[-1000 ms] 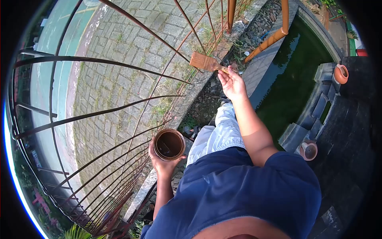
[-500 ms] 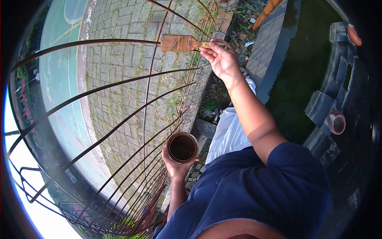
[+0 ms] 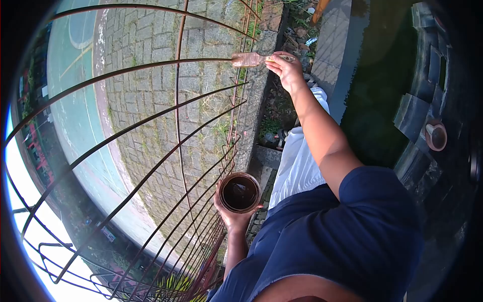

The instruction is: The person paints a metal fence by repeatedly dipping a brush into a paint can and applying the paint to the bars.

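We look down on gray paving stones on the left side of the frame, with a green floor farther left and dark green water at the upper right. Thin brown bars of a fence bend across the left half. A round clay pot sits at the right, near the edge of the water.

Near the top middle, we see the right hand with its fingers closed around the handle of a brush. The brush lies flat across our view, and its brown tip points left, right at the end of one bar — we cannot tell for sure if the two touch.

Just below the middle of the frame, the left hand is wrapped around a round tub, holding it from below and the sides. We see dark brown liquid inside, with a shiny spot on top. The person wears a blue shirt and pale pants.
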The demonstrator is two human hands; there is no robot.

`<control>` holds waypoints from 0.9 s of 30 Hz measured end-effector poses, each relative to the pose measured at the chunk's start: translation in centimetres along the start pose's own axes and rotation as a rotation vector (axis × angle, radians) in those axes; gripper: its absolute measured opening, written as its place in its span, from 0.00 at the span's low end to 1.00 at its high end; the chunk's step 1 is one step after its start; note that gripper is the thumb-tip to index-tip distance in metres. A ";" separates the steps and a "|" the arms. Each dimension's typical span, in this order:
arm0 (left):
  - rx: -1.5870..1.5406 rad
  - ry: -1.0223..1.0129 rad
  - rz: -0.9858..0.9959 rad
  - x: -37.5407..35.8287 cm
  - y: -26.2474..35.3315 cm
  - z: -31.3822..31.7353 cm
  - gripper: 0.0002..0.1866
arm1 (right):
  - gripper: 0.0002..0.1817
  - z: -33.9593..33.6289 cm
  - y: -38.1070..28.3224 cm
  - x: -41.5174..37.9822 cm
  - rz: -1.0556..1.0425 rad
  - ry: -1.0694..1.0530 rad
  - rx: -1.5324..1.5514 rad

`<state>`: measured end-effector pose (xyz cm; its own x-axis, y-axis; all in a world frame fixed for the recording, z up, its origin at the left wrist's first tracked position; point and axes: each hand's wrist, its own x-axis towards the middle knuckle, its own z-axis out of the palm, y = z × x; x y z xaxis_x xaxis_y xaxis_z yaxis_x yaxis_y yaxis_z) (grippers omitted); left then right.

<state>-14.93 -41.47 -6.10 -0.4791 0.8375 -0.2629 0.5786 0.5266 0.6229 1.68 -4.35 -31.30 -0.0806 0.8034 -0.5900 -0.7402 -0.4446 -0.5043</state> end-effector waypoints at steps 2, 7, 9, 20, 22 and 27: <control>-0.058 0.000 0.041 0.7 -0.1 0.5 0.79 | 0.08 -0.8 -0.1 0.5 -0.107 0.110 -0.164; -0.053 -0.037 0.055 0.5 -0.1 0.4 0.78 | 0.09 5.8 -3.0 -5.4 -0.158 -0.102 -0.096; -0.065 -0.049 0.023 0.8 -0.1 0.5 0.79 | 0.09 6.8 -4.8 -6.1 -0.142 -0.231 0.106; 0.107 -0.084 0.117 1.8 0.6 1.3 0.82 | 0.09 -0.9 -0.2 -1.4 0.000 -0.069 0.147; 0.033 -0.067 0.097 1.9 0.6 1.8 0.82 | 0.09 -1.8 1.4 -0.4 0.011 0.009 -0.002; 0.007 -0.102 0.118 2.1 0.2 2.3 0.82 | 0.10 -4.5 1.8 1.9 -0.017 0.093 -0.050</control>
<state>-14.24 -39.28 -8.22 -0.3384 0.9037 -0.2622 0.6315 0.4247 0.6487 3.20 -5.41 -36.21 -0.0049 0.7718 -0.6358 -0.7064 -0.4527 -0.5441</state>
